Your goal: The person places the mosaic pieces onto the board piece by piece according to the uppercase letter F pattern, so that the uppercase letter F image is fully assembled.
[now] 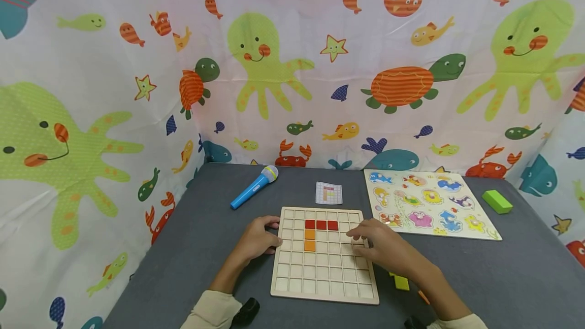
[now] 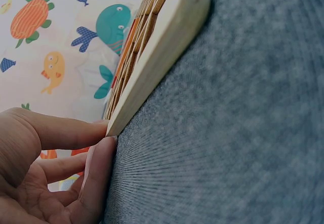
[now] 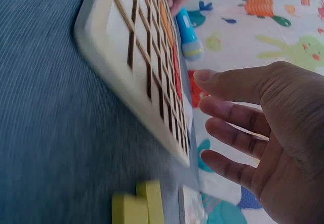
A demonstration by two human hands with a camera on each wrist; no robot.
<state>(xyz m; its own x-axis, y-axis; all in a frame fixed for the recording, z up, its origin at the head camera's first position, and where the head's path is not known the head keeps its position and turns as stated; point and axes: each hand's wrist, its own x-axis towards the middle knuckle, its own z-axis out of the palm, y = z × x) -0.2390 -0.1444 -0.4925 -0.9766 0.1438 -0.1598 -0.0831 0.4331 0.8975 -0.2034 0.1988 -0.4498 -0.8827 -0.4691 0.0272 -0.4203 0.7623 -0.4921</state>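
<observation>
A square wooden grid board (image 1: 324, 273) lies on the dark table. Three red tiles (image 1: 321, 225) form a row in its upper part, and two orange tiles (image 1: 310, 245) run downward from the leftmost red one. At the board's left edge, my left hand (image 1: 257, 240) holds the rim between thumb and finger, as the left wrist view shows at close range. My right hand (image 1: 384, 248) hovers over the board's right side, fingers loosely bent and apart, with nothing in them. Partly hidden beside the right forearm are yellow blocks (image 1: 402, 282) and an orange piece (image 1: 424, 297).
Behind the board lies a small printed grid card (image 1: 328, 193), with a blue toy microphone (image 1: 253, 188) to its left. A sea-animal puzzle board (image 1: 431, 204) and a green block (image 1: 497, 201) are at the back right. A patterned cloth (image 1: 292, 65) hangs behind the table.
</observation>
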